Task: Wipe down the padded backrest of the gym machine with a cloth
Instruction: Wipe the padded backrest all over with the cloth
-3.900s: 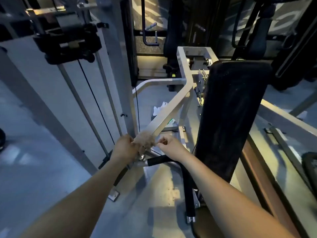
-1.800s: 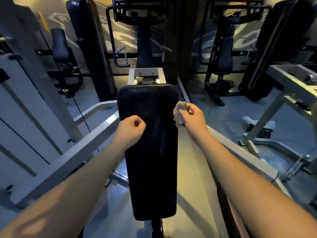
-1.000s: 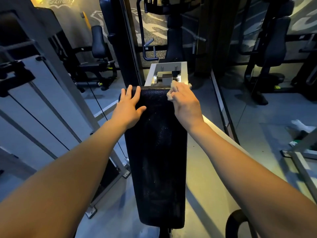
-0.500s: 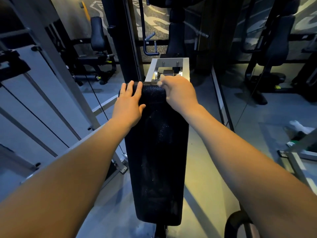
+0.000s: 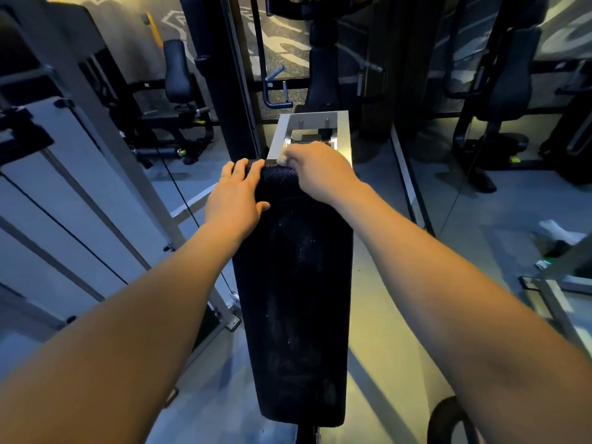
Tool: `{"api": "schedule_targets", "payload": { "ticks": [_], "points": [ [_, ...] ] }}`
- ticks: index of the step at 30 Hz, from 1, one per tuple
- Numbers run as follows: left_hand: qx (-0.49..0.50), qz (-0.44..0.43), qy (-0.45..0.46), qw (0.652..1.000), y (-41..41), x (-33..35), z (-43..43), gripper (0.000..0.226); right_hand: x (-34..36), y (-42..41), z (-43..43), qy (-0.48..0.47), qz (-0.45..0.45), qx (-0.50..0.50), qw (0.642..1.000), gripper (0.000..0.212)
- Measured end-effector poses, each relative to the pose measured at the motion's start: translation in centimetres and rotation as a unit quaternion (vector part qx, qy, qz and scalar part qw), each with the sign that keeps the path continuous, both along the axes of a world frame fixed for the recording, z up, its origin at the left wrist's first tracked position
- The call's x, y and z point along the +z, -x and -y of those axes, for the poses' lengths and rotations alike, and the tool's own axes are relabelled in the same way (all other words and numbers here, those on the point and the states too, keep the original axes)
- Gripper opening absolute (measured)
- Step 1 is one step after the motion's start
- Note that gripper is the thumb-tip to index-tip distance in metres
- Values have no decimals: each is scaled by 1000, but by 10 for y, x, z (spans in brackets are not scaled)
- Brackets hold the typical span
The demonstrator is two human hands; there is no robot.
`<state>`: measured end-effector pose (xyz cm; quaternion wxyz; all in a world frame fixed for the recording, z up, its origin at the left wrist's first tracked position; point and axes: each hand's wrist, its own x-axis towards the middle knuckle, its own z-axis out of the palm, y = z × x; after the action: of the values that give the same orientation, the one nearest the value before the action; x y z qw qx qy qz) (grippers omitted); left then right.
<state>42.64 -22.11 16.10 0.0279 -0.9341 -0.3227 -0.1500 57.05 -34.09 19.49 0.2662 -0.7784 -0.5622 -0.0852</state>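
The black padded backrest (image 5: pixel 294 283) runs from the middle of the view down to the bottom, speckled with pale dust. My left hand (image 5: pixel 235 197) lies flat on its top left corner, fingers curled over the upper edge. My right hand (image 5: pixel 320 169) presses on the top right corner, closed over a small pale cloth (image 5: pixel 282 160); only a bit of the cloth shows at my fingertips.
A grey metal bracket (image 5: pixel 312 126) sticks out behind the backrest's top. The white weight-stack frame with cables (image 5: pixel 96 193) stands to the left. Other dark gym machines (image 5: pixel 179 100) line the back. A metal frame (image 5: pixel 557 293) and a white item (image 5: pixel 557 230) lie on the floor at right.
My right hand took the cloth from my left, carried it to the backrest's top right edge and slid it leftwards along that edge. My left hand opened and settled on the top left corner.
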Motion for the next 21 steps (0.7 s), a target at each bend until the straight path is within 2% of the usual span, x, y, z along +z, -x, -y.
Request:
{"api": "schedule_targets", "payload": {
  "ticks": [2,6,10,13,16,21],
  "points": [
    [-1,-2,-5,1000,0,0,0,88,1,-20,16,24,6,-20,1000,19],
    [3,2,0,1000,0,-3,2,87,-9,-48,34,-14,-18,-104,994,25],
    [3,-1,-7,1000,1,-3,3,86,-10,-17,12,-7,-10,-51,999,25],
    [8,-9,-15,1000,0,-2,5,86,-10,-27,23,-18,-35,-5,999,19],
    [20,-21,-12,999,-3,0,7,86,-20,-47,51,-82,-101,-45,990,20],
    [18,-14,-15,1000,-1,-5,5,86,-72,-19,66,-209,-203,-163,943,23]
  ]
}}
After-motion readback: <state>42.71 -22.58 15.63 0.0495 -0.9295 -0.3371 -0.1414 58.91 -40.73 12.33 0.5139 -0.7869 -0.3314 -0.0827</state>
